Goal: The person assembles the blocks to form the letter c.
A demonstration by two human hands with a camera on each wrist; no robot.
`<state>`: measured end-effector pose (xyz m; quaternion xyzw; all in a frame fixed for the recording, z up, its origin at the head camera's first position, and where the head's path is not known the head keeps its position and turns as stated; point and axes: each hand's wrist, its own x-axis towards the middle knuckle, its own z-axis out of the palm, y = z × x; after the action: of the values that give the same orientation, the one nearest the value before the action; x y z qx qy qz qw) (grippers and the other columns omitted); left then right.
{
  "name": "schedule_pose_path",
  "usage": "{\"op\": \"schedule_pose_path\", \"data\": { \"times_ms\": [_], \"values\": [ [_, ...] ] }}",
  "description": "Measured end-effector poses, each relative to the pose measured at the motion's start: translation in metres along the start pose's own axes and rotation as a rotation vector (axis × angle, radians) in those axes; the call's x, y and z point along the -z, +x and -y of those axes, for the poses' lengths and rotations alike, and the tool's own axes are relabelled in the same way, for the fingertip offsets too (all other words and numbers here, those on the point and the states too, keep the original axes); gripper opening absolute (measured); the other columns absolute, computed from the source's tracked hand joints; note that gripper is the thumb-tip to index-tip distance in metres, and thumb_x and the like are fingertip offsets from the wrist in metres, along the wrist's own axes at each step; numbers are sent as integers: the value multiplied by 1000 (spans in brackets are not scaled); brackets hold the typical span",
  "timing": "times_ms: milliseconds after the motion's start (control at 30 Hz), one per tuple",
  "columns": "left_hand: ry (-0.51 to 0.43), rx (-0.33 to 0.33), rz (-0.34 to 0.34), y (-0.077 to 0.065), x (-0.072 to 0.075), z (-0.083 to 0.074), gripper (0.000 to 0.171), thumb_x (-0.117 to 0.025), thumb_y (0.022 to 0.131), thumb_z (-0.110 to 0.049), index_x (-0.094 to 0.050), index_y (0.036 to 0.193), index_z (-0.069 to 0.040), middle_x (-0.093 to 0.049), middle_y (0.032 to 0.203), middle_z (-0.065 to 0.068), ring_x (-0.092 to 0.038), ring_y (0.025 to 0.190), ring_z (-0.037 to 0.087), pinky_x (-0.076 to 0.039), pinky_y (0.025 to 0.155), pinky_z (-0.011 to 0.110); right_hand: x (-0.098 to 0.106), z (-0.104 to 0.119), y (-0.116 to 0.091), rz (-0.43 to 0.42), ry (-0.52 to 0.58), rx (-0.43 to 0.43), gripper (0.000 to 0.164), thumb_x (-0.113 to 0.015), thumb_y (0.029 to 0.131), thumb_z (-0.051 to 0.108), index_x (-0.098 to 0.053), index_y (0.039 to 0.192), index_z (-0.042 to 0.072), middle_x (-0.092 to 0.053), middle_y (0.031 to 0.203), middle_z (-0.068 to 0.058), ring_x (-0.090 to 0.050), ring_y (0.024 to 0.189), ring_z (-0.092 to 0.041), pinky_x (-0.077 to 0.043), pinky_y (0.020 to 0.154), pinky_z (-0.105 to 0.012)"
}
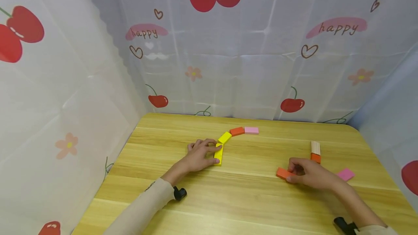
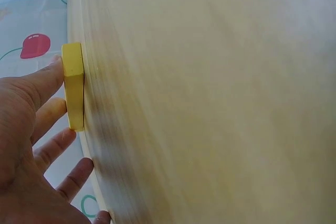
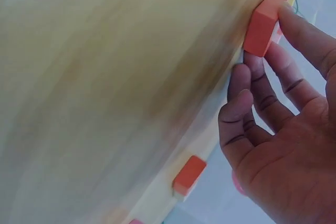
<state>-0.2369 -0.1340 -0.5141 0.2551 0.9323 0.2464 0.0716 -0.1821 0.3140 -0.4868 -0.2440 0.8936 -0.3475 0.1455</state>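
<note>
Only head view: both yellow blocks (image 1: 218,155)

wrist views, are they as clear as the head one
No. Head: bright, "happy" lettering legible. Left wrist: washed out, tabletop grain smeared, darker patch near the yellow block. Right wrist: similarly hazy, shadowy band beside the orange block.
</note>
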Motion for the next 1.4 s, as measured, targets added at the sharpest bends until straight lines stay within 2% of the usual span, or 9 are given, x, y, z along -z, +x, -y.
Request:
{"op": "schedule_pose_path", "data": {
  "times_ms": [367,833,1400],
  "values": [
    [8,1,3,1,0,-1,59,-70,103,-50,-56,158,-34,-46,168,-4,-42,144,32,-22,109,63,-8,12,10,42,-9,-19,30,-82,97,32,-59,96,12,-54,83,4,-50,76,-2,-39,65,-25],
    [-9,-3,-4,1,2,-2,60,-71,102,-49,-57,157,-30,-47,167,-3,-43,141,32,-21,108,64,-18,21,23,48,-23,17,31,-81,97,31,-57,94,12,-52,81,5,-49,73,-2,-39,65,-25],
    [-21,-1,-3,0,2,-2,59,-72,103,-47,-57,157,-31,-46,167,-3,-43,141,33,-20,108,63,-33,43,39,68,27,31,33,-82,97,28,-56,92,8,-50,78,5,-46,70,-3,-37,63,-24]
  ]
}}
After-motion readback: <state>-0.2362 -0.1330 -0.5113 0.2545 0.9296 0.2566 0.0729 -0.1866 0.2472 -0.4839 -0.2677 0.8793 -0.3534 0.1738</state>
